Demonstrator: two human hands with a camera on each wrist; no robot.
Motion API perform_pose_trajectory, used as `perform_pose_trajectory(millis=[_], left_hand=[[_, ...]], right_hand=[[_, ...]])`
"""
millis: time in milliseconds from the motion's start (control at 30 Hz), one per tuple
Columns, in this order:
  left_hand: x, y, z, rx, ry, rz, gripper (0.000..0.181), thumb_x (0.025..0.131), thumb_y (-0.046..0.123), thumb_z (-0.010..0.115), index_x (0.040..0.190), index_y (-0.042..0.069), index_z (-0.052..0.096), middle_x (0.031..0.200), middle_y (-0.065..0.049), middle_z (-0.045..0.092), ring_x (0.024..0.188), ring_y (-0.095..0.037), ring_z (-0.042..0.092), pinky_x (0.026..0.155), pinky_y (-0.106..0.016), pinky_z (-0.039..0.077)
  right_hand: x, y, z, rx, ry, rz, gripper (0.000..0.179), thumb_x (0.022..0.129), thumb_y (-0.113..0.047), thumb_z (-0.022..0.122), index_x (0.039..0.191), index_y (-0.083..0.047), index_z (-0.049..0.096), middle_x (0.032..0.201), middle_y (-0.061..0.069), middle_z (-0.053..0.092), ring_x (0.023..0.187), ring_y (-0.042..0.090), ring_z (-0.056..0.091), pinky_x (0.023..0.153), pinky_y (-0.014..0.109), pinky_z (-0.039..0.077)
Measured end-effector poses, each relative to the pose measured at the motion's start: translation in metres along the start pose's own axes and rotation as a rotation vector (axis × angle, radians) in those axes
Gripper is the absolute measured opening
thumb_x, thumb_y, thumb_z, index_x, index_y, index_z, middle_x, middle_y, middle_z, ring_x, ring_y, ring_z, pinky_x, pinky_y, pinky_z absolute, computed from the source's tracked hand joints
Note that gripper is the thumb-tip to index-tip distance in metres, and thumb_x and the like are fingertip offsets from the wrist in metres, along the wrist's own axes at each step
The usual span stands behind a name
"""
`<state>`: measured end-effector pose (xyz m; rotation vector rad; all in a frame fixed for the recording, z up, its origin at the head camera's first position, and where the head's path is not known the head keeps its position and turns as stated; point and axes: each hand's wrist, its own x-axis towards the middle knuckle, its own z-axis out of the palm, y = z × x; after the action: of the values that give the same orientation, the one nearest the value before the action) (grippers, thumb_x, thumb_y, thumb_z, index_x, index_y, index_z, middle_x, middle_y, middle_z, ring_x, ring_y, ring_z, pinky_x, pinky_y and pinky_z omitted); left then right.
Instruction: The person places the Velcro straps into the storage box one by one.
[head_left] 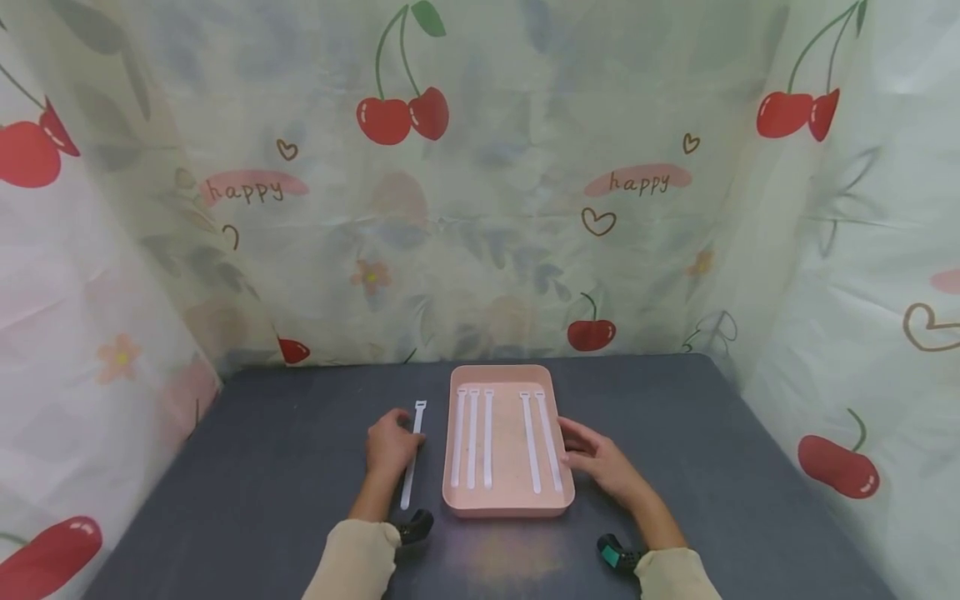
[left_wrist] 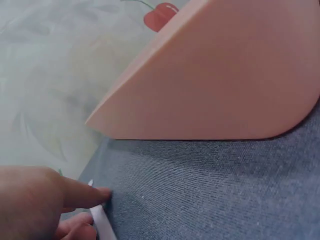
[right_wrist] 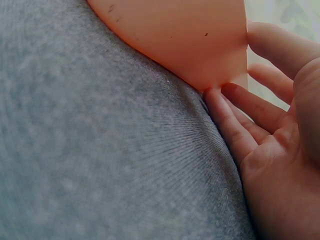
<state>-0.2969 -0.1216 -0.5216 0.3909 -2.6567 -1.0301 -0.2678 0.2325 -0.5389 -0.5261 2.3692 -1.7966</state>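
A white cable strap (head_left: 409,479) with a slotted head lies on the dark table, left of a pink tray (head_left: 508,510). My left hand (head_left: 390,446) pinches this strap around its middle, fingers on one side and thumb on the other. In the left wrist view part of the strap (left_wrist: 102,222) shows beneath the fingers. Inside the tray lie more such straps: three side by side on the left and two on the right. My right hand (head_left: 603,467) touches the tray's right wall with its fingertips, fingers fairly straight, as the right wrist view also shows.
The dark grey tabletop (head_left: 285,483) carries the tray near its middle. Cloth curtains (head_left: 480,250) printed with cherries enclose the back and both sides. A dark band with a camera sits at each wrist, below cream sleeves (head_left: 356,558).
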Motion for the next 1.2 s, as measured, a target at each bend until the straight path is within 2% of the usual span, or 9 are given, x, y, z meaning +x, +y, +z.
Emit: perform_pose_trajectory(millis=[167,367,500,633,733,833,1033,1133,1200], left_hand=[[-0.001,0.003,-0.002,0.033,-0.067,0.001,0.056,0.07,0.015,0.083,0.123,0.006,0.065,0.119,-0.021,0.064,0.106,-0.039,0.06,0.086,-0.05,0.047],[0.0,0.001,-0.003,0.043,-0.109,0.036,0.055,0.072,0.014,0.082,0.124,0.009,0.065,0.119,-0.018,0.065,0.106,-0.039,0.06,0.086,-0.051,0.047],[0.0,0.0,-0.004,0.04,-0.121,0.069,0.055,0.071,0.013,0.082,0.124,0.009,0.065,0.104,-0.015,0.07,0.097,-0.036,0.063,0.084,-0.05,0.048],[0.0,0.0,-0.009,0.008,-0.155,0.099,0.056,0.072,0.01,0.079,0.126,0.007,0.064,0.076,-0.006,0.067,0.07,-0.023,0.062,0.069,-0.042,0.05],[0.001,-0.001,-0.012,-0.062,-0.203,0.104,0.056,0.074,0.006,0.077,0.128,0.004,0.061,0.066,-0.002,0.061,0.055,-0.016,0.056,0.054,-0.033,0.046],[0.004,-0.003,-0.014,-0.131,-0.23,0.105,0.057,0.073,0.003,0.076,0.128,0.004,0.061,0.063,0.0,0.061,0.05,-0.013,0.054,0.048,-0.028,0.043],[0.01,0.001,-0.018,-0.334,-0.244,0.099,0.051,0.078,0.001,0.076,0.127,0.005,0.062,0.066,-0.002,0.062,0.052,-0.014,0.056,0.05,-0.029,0.044],[0.011,0.004,-0.02,-0.459,-0.255,0.07,0.047,0.08,-0.001,0.075,0.126,0.004,0.064,0.077,-0.008,0.066,0.06,-0.016,0.059,0.055,-0.029,0.048],[0.012,0.005,-0.021,-0.501,-0.258,0.051,0.044,0.081,-0.001,0.075,0.124,0.003,0.066,0.087,-0.012,0.068,0.069,-0.017,0.062,0.06,-0.03,0.05]], right_hand=[[0.0,0.0,-0.001,0.001,0.005,0.009,0.064,0.093,-0.015,0.067,0.149,-0.005,0.037,0.145,0.019,0.045,0.123,0.036,0.051,0.094,0.03,0.047],[-0.001,-0.001,-0.001,0.0,0.005,0.008,0.064,0.093,-0.018,0.067,0.149,-0.007,0.038,0.144,0.018,0.046,0.123,0.035,0.051,0.095,0.029,0.046],[-0.002,-0.002,-0.001,0.001,0.0,0.003,0.065,0.092,-0.02,0.068,0.149,-0.007,0.038,0.143,0.018,0.047,0.122,0.034,0.052,0.094,0.026,0.046],[-0.001,-0.004,0.001,0.001,0.001,0.005,0.066,0.092,-0.019,0.068,0.149,-0.006,0.038,0.142,0.017,0.048,0.121,0.033,0.053,0.092,0.025,0.046],[-0.001,-0.004,0.001,-0.004,0.008,0.017,0.066,0.091,-0.019,0.069,0.149,-0.007,0.039,0.142,0.016,0.049,0.121,0.033,0.053,0.092,0.023,0.046],[0.001,-0.003,0.001,-0.008,0.005,0.016,0.065,0.091,-0.021,0.069,0.148,-0.008,0.039,0.142,0.017,0.048,0.122,0.033,0.052,0.092,0.022,0.046],[0.001,-0.002,-0.001,-0.009,0.014,0.013,0.066,0.091,-0.021,0.069,0.148,-0.007,0.04,0.141,0.017,0.049,0.12,0.033,0.054,0.093,0.027,0.047],[0.0,-0.003,0.0,-0.015,0.016,0.036,0.066,0.09,-0.024,0.07,0.148,-0.01,0.041,0.141,0.014,0.05,0.12,0.03,0.054,0.094,0.028,0.047],[0.0,-0.002,0.001,-0.017,0.016,0.047,0.066,0.09,-0.025,0.07,0.148,-0.012,0.041,0.141,0.012,0.05,0.12,0.029,0.054,0.094,0.028,0.047]])
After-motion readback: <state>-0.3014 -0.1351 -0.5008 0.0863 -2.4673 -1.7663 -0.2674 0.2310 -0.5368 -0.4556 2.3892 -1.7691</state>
